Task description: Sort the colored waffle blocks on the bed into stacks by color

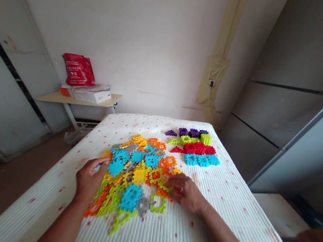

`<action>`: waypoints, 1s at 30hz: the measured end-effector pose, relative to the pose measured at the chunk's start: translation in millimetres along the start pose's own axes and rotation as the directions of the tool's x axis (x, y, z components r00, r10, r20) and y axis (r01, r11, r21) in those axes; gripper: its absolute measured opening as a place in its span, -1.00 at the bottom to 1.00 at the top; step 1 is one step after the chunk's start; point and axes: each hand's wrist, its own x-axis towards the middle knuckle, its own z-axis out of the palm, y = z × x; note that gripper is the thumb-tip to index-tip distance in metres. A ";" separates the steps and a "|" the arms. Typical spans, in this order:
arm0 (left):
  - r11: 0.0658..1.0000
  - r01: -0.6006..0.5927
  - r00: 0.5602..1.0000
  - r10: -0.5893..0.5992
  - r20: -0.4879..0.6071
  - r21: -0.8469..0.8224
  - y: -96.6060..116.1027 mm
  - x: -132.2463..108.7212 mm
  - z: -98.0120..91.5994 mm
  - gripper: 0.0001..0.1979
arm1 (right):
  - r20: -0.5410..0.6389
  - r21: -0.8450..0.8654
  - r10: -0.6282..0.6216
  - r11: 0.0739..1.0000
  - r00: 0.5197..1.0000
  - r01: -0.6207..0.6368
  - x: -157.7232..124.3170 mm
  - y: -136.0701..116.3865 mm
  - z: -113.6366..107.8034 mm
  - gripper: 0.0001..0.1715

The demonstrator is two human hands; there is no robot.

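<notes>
A heap of flat plastic interlocking pieces [138, 171] in blue, orange, yellow, green and grey lies on a white ribbed bed cover [229, 194]. My left hand [89, 179] rests on the heap's left edge, its fingers curled and pinching a blue piece [115, 168]. My right hand [186, 191] lies on the heap's right edge, fingers bent down over orange and green pieces. Farther back right, sorted pieces sit in rows by colour: purple [190, 133], green [191, 140], red [196, 148] and blue [202, 160].
A low shelf [77, 99] at the back left carries a white box [93, 96] and a red bag [77, 70]. A plain wall stands behind, grey cabinet panels [285, 114] to the right and floor [6, 179] to the left of the bed.
</notes>
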 end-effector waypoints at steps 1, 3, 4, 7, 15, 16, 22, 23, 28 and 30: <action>1.000 -0.004 1.000 0.004 0.003 0.000 -0.1 -0.1 0.0 -0.70 | -0.013 -0.013 -0.004 1.000 1.000 0.004 0.0 1.0 0.7 -0.75; 1.000 -0.011 1.000 0.011 0.006 0.002 -0.6 -0.1 0.0 -0.70 | -0.050 -0.034 -0.011 0.999 0.999 0.009 0.0 4.6 2.2 -0.74; 1.000 -0.013 1.000 0.013 0.007 0.004 -0.9 -0.1 -0.1 -0.70 | -0.065 -0.042 -0.014 0.999 0.998 0.011 0.2 6.6 2.8 -0.74; 1.000 -0.011 1.000 0.011 0.008 0.011 -1.5 0.0 -0.3 -0.70 | -0.078 -0.037 -0.021 0.999 0.997 0.018 1.2 10.1 4.1 -0.72; 0.999 -0.031 1.000 0.031 0.000 0.016 -1.6 0.1 -1.3 -0.71 | -0.303 0.164 0.242 0.966 0.922 -0.200 -0.5 19.8 -3.9 -0.59; 0.999 -0.032 0.999 0.032 0.001 0.013 -1.7 0.2 -1.3 -0.71 | -0.322 0.198 0.302 0.948 0.897 -0.248 -1.8 24.9 -7.0 -0.58; 0.999 -0.048 0.999 0.048 0.000 0.009 -4.2 0.8 -1.0 -0.69 | -0.304 0.160 0.527 0.849 0.794 -0.503 -13.0 55.7 -29.7 -0.59; 0.999 -0.049 0.999 0.049 0.001 0.013 -4.4 0.9 -1.2 -0.69 | -0.296 0.090 0.549 0.831 0.782 -0.549 -14.6 58.3 -32.5 -0.62; 0.996 -0.057 0.998 0.057 -0.002 0.067 0.0 0.7 -4.7 -0.69 | -0.304 -0.223 0.611 0.700 0.731 -0.678 -18.1 54.9 -39.7 -0.72; 0.994 -0.057 0.998 0.058 -0.004 0.089 3.4 0.8 -6.3 -0.70 | -0.315 -0.276 0.624 0.661 0.715 -0.698 -18.7 47.3 -40.1 -0.72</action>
